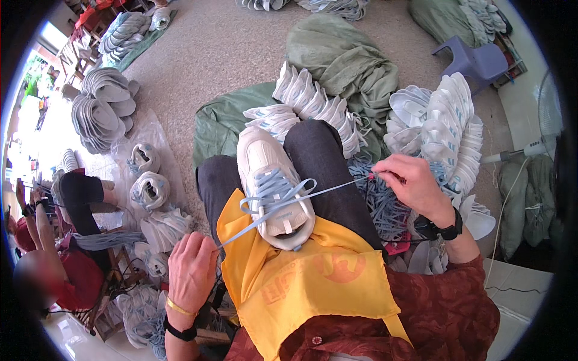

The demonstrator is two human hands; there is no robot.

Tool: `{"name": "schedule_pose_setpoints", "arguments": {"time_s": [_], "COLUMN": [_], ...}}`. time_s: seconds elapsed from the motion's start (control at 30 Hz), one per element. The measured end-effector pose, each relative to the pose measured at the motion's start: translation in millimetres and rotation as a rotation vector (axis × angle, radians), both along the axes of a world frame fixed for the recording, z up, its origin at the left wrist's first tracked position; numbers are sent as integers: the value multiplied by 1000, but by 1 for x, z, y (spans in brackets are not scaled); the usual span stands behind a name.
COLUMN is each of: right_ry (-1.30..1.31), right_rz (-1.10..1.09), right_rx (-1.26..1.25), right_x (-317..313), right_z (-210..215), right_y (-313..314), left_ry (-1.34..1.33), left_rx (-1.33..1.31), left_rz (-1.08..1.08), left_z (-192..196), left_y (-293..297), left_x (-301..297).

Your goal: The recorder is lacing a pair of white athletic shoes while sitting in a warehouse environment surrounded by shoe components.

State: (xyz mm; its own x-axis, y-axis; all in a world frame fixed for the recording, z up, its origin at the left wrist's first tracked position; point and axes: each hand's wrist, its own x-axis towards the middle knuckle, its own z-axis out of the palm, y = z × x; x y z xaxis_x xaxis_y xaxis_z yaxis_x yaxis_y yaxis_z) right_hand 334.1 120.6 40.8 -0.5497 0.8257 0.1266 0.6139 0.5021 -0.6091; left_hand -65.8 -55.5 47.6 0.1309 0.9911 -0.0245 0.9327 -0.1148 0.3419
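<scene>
A white sneaker (256, 150) rests on my lap between my thighs, its toe pointing away from me. Its light blue shoelace (331, 191) is threaded through the eyelets, with a bow loop lying on each side. My left hand (191, 271), closed in a pinch, holds one lace end low beside the heel. Off to the right, my right hand (412, 186) pinches the other end between thumb and fingertips. Both lace ends are stretched straight out from the knot. Under the heel lies my yellow apron (307, 295).
Stacks of white shoe uppers (445, 129) stand ahead and right, beside a heap of blue laces (385, 204). Green sacks (343, 54) lie beyond. A purple stool (472, 60) is far right. At left are stacked soles (102, 108), laced shoes (149, 191) and a seated person (84, 277).
</scene>
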Motion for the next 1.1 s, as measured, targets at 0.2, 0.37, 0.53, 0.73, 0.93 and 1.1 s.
{"name": "schedule_pose_setpoints", "arguments": {"time_s": [0.2,0.37,0.53,0.73,0.93,1.1], "right_ry": [-72,-87,245,797,526,794], "right_rz": [85,11,100,-35,-9,-119], "right_rx": [-84,-780,-1038,-1198,-1026,-1077], "right_x": [6,-6,-37,-72,-74,-80], "right_z": [-14,-12,-8,-11,-47,-53], "right_y": [2,16,44,25,-5,-13], "left_ry": [-19,-149,-579,-1105,-1132,-1314], "left_rx": [59,-17,-302,-270,-615,-521], "left_rz": [34,83,215,420,466,425], "left_z": [1,4,10,-1,-18,-25], "left_y": [0,2,42,63,32,30], "left_x": [-10,-15,-30,-6,18,24]}}
